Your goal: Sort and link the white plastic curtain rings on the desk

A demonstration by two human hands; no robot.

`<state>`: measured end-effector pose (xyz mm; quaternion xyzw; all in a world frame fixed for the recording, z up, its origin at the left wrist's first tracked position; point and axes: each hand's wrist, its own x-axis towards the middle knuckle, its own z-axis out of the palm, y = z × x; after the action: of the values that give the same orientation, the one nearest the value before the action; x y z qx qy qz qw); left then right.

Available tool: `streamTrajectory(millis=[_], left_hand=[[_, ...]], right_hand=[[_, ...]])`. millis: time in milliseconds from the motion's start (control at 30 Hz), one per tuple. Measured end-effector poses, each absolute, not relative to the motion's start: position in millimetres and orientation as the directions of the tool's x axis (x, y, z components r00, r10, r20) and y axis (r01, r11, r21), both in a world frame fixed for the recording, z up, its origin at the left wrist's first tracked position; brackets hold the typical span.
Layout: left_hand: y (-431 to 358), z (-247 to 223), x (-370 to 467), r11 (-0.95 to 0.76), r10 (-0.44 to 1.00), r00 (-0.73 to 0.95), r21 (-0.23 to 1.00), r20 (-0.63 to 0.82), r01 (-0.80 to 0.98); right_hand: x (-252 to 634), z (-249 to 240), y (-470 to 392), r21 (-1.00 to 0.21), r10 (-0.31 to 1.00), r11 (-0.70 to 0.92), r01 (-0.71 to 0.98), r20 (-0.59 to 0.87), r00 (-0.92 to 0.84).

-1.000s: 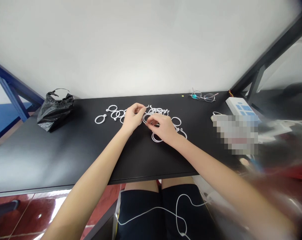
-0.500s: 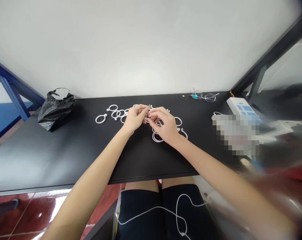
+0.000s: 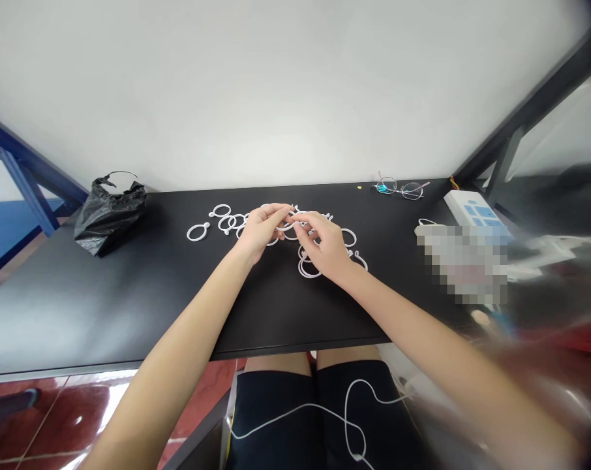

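Observation:
Several white rings lie scattered on the black table, one apart at the left (image 3: 197, 232) and others around and beneath both hands. Between my hands is a white ring (image 3: 286, 228), partly hidden by fingers. My left hand (image 3: 265, 228) pinches its left side with the fingers closed. On its right side, my right hand (image 3: 322, 241) is closed with thumb and fingertips on the ring. Just below my right hand lie overlapping rings (image 3: 308, 271), and another ring (image 3: 349, 237) rests to its right.
A crumpled black plastic bag (image 3: 110, 212) stands on the black table (image 3: 168, 274) at the left. Glasses (image 3: 398, 189) lie at the back right, near a white box (image 3: 471, 207) and a blurred clear plastic item. A white cable (image 3: 305, 406) crosses the lap.
Both hands have shifted slightly, the left one a little left. The ring between them now shows more clearly, and the right fingers have closed together on it.

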<state>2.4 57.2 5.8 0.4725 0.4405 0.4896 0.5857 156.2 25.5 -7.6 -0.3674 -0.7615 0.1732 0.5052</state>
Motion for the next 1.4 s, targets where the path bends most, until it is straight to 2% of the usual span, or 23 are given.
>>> streamTrajectory(millis=[167,333,433,800,1167,1400], left_hand=[[58,4,5,0.006,0.992,0.127,0.994,0.008,-0.111],[52,0,12,-0.284,0.959,0.055,0.942,0.279,0.179],[49,-1,13,-0.369,0.927,0.041,0.893,0.372,0.259],[53,-2,11,-0.291,0.955,-0.004,0.94,0.296,0.181],[53,-3,12,-0.278,0.958,-0.02,0.947,0.284,0.159],[56,-6,11,-0.279,0.958,-0.011,0.942,0.286,0.184]], right_hand=[[156,-10,26,-0.649,0.746,0.656,0.386,0.637,-0.195],[154,-14,28,-0.663,0.749,0.654,0.364,0.634,-0.192],[153,-14,25,-0.686,0.758,0.648,0.33,0.625,-0.188],[150,-14,21,-0.81,0.832,0.552,0.201,0.516,-0.206],[149,-14,22,-0.857,0.853,0.507,0.093,0.484,-0.196],[148,-14,22,-0.861,0.859,0.499,0.099,0.476,-0.19]])
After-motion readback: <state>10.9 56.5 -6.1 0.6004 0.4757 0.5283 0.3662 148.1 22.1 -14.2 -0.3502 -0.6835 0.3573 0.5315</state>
